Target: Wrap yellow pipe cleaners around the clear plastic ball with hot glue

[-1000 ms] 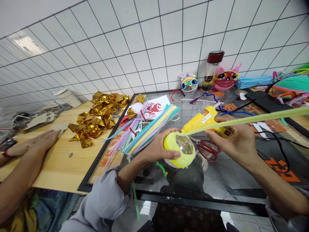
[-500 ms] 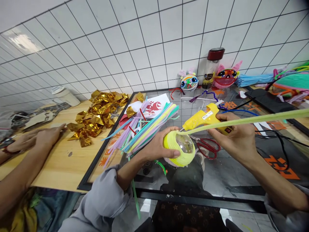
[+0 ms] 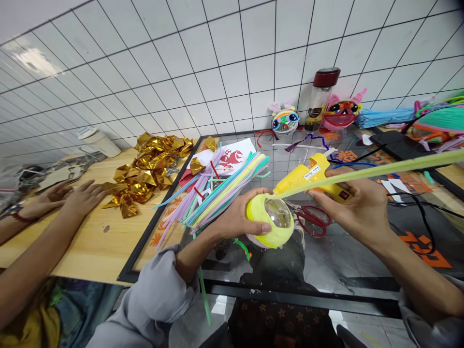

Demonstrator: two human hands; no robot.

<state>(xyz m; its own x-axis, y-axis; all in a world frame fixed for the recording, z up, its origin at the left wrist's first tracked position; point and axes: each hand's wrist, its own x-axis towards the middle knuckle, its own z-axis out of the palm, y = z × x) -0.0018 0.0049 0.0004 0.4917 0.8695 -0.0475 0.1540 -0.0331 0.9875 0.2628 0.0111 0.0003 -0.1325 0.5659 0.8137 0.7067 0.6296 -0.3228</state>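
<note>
My left hand [image 3: 253,217] is closed around a clear ball wrapped in yellow pipe cleaner [image 3: 276,234], with a bare clear patch on its upper side. In my right hand [image 3: 357,203] is a yellow hot glue gun [image 3: 302,178], its nozzle at the top edge of the wrapped ball. From that same edge a loose yellow-green strand [image 3: 398,167] stretches to the right, passing in front of the glue gun and my right hand. Red-handled scissors [image 3: 314,220] lie just right of the ball, partly behind it.
Bundled pastel pipe cleaners [image 3: 228,188] lie left of the ball. Gold foil pieces [image 3: 145,169] are heaped near a co-worker's hands [image 3: 81,198]. A glass bottle [image 3: 321,99] stands between two decorated animal-face balls by the tiled wall. A black cord [image 3: 422,217] loops at right.
The co-worker's hands have shifted and their fingers have spread more. My hands, the ball and the glue gun stay almost where they were.
</note>
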